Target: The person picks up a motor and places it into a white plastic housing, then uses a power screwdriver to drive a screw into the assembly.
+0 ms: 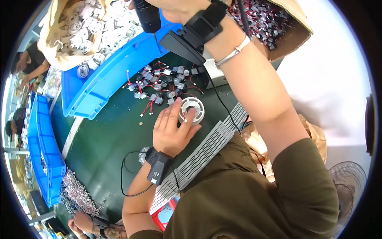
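left hand [172, 129] lies flat over the green worktop [107, 139], fingers spread and pressing the white round plastic part [191, 110] down at its near edge, thumb tucked against its rim. so it is a pinning hold rather than a grasp, probably to keep the part from spinning or sliding, and its open centre faces up, clear of the fingers. a black wrist device [159, 165] is strapped just behind that hand, its thin cable looping off across the mat.

right hand [175, 10] is up high, closed around the dark barrel of a powered screwdriver [146, 18]; the thin bit points down, well above the part and a little off to its left, not touching anything. the same kind of black strap sits on that wrist, beside a silver bracelet [232, 53].

just beyond the pinned part lies a loose scatter of small motors with red wires [161, 85], near enough for a short reach. behind them a blue bin [103, 85] tilts toward the worker, white round parts heaped inside it, and a brown bag [71, 34] holds more. a cardboard box [286, 28] at upper right carries more red-wired pieces. along the near edge runs a white perforated strip [211, 145], by the olive sleeve.

off to the left, other people work along a row of blue trays [45, 155], with a pile of small shiny metal pieces [77, 193] beside another person's tattooed forearm.
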`<state>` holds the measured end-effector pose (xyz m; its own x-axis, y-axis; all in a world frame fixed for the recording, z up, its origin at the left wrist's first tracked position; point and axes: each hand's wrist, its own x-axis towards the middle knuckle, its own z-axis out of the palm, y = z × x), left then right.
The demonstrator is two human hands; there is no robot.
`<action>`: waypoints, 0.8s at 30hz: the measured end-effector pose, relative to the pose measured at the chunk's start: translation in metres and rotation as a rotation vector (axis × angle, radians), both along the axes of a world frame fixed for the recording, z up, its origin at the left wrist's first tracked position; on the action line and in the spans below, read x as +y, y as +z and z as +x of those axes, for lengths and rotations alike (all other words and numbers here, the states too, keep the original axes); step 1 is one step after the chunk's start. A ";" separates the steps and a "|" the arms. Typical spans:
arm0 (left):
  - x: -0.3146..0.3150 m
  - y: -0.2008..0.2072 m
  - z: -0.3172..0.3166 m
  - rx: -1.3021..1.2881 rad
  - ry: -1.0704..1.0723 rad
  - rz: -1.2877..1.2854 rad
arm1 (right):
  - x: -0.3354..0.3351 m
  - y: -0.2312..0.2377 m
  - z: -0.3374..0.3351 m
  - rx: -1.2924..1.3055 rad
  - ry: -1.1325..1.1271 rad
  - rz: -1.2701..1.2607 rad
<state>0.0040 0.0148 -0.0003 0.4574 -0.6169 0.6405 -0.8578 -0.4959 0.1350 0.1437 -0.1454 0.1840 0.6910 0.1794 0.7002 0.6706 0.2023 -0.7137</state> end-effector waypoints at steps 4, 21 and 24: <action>0.001 -0.003 0.001 0.091 -0.006 -0.110 | -0.031 0.004 -0.043 -0.045 0.086 0.089; 0.002 -0.009 0.000 0.168 -0.030 -0.118 | -0.104 -0.078 -0.115 0.181 -0.467 0.155; 0.003 -0.011 0.002 0.161 -0.048 -0.123 | -0.104 -0.082 -0.113 0.178 -0.470 0.147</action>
<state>0.0060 0.0173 -0.0115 0.5318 -0.5622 0.6333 -0.8425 -0.4267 0.3287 0.0303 -0.2497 0.1023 0.7841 -0.2698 0.5590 0.5840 0.0157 -0.8116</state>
